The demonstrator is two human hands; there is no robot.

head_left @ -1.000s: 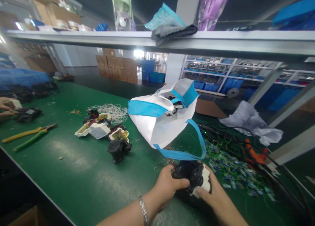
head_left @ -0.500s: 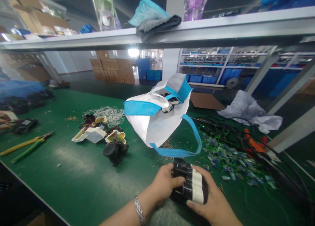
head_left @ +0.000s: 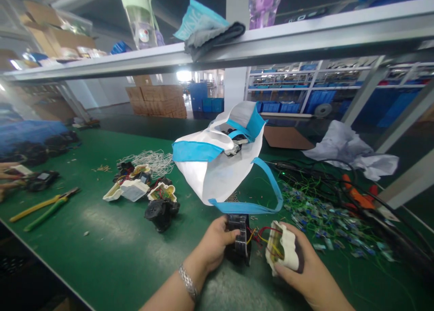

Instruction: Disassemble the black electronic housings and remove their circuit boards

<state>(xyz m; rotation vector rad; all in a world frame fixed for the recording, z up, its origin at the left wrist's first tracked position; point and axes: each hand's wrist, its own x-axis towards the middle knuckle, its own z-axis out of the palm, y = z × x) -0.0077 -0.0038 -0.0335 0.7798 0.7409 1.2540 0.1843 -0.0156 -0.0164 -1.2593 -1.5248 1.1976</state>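
In my left hand (head_left: 213, 241) is a black plastic housing (head_left: 239, 243), gripped with the thumb across its top. My right hand (head_left: 305, 261) is closed on a cream plastic cover (head_left: 286, 247), its open side turned toward the housing. Red and yellow wires (head_left: 261, 236) stretch across the gap and join the two halves. Just beyond both hands stands a white bag (head_left: 220, 180) with blue trim and handles, parts showing in its mouth. Left of it lie several opened cream and black units (head_left: 135, 184), with a black housing (head_left: 159, 214) in front of them.
Pliers (head_left: 50, 207) with yellow and green handles lie at the left. White strings (head_left: 152, 162) sit behind the opened units. Small circuit boards with green wires (head_left: 325, 220), black cables and an orange tool (head_left: 356, 193) cover the right. Another person's hand (head_left: 8, 177) shows at far left.
The unit has come apart: my right hand has moved right with the cream cover, away from the black housing in my left hand. Wires now show between them.
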